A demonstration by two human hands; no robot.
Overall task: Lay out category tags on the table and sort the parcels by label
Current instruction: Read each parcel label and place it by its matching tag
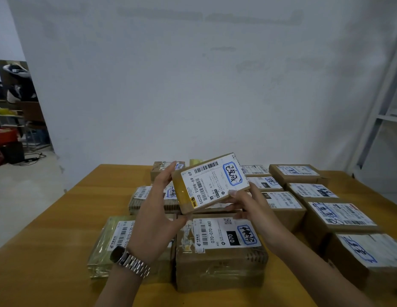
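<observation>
A small flat cardboard parcel [209, 183] with a white shipping label and a blue-marked handwritten tag is held tilted above the table, its label facing me. My left hand [156, 214], a metal watch on its wrist, grips the parcel's left end. My right hand [251, 206] holds its lower right edge from below. Under the hands lies a larger brown parcel [219, 253] labelled 070. A parcel wrapped in yellowish tape [106, 244] lies to its left. More labelled parcels [339, 216] lie in rows on the right.
The wooden table [60, 229] shows bare surface on its left side. Further parcels [140, 196] lie behind my left hand. A white wall stands close behind the table. A grey metal shelf frame [383, 103] rises at the right. An open floor area lies beyond the left edge.
</observation>
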